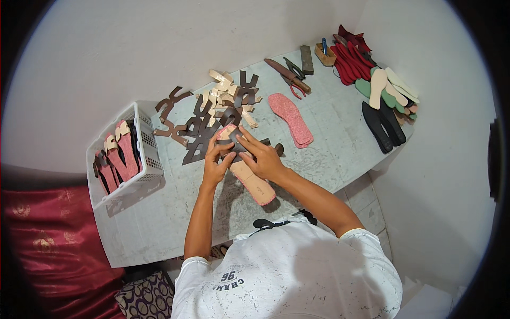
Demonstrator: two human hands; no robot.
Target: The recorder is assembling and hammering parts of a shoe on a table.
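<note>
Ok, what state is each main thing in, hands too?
Left hand: gripping sole and strap
Right hand: gripping both
Sole: in both hands
Dark strap: across the sole
Basket: open, sandals inside
Pink soles: flat, overlapping
Loose straps: heaped
Red pliers: handles spread
Knife: lying down
Small box: holding blue tool
Black soles: side by side
Red soles: piled

On the grey flat table [178, 226] we log: far left, the white perforated plastic basket [153, 148]; right of it, the dark brown forked strap pieces [196, 150]; farther right, the pink foot-shaped insoles [291, 119], behind them the brown wooden-handled knife [277, 68]; far right, black foot-shaped soles [380, 127] before red curved soles [350, 63]. Over the table, before the strap pieces: the tan pink-edged sole [253, 183].
</note>
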